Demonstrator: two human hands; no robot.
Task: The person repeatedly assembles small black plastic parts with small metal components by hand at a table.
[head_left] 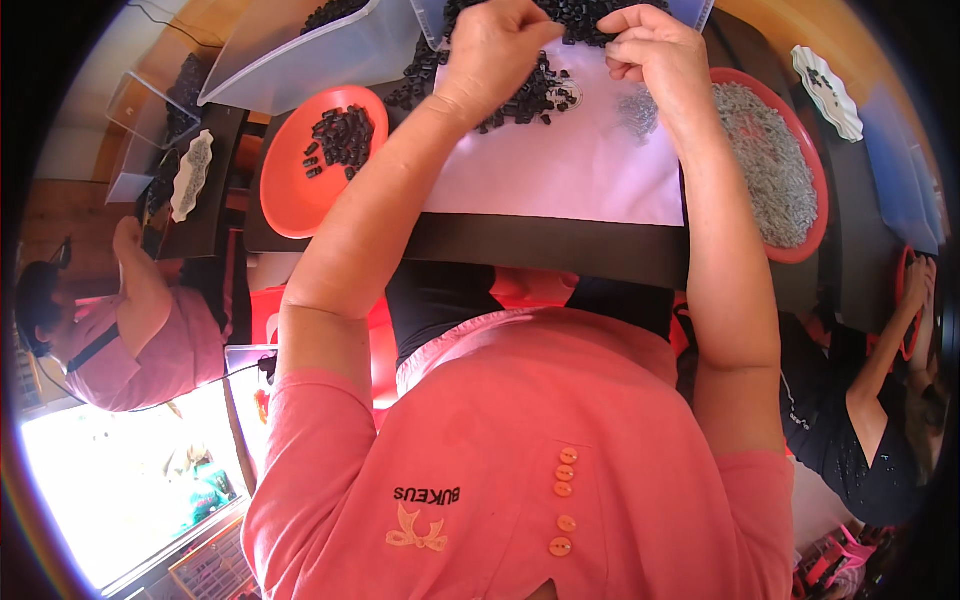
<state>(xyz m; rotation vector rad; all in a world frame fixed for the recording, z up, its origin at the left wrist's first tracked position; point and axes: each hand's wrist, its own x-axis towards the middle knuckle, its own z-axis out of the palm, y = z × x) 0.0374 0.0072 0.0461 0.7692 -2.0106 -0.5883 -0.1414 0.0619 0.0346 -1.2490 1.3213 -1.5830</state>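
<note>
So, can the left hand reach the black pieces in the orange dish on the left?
Probably yes. The left hand rests on the black pile beside the orange dish, and nothing lies between it and the black pieces there.

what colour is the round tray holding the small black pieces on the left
Orange-red tray, clearest in the head view.

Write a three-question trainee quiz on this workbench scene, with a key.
1. True or false: the left hand rests on the pile of small black parts.
2. Which dish holds grey parts? A: the left orange dish. B: the right orange dish.
3. Fill in: the black parts lie on a ___ sheet.

Key: 1 true. 2 B. 3 white; the right hand is curled, its fingertips hidden.
</note>
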